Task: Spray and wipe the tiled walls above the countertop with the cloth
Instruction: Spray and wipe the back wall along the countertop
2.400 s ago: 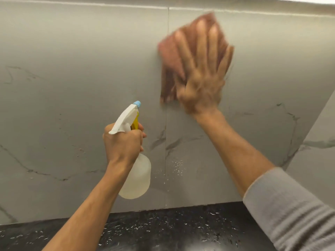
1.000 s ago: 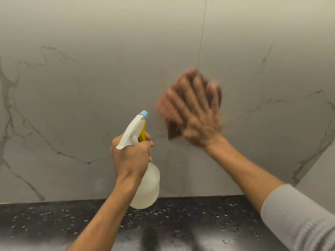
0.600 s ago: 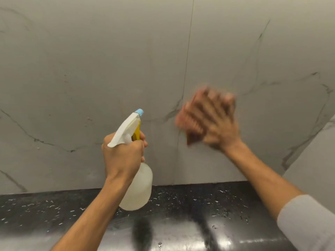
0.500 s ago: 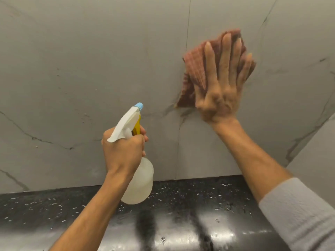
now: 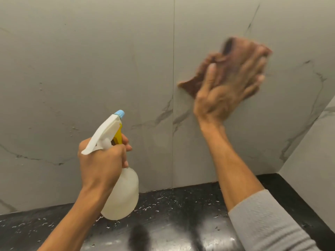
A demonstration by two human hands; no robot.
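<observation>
I read the edges first: the tiled wall (image 5: pixel 90 69) meets the black, speckled countertop (image 5: pixel 181 205) along a straight line low in view; a side wall (image 5: pixel 317 151) closes the corner at the right; a vertical seam (image 5: pixel 173 69) runs down the tiles between the two hands; wide bare tile lies left of it and above. The right hand (image 5: pixel 226 87), blurred, lies flat on the cloth (image 5: pixel 189 86), fingers spread and straight, pressing it to the tile just right of the seam; the forearm reaches up from a grey sleeve (image 5: pixel 268 223). The left hand (image 5: pixel 101 163) is clenched round the neck of the spray bottle (image 5: pixel 125 192), a finger at the yellow trigger, blue nozzle angled up toward the wall; its pale body hangs over the countertop's back edge.
</observation>
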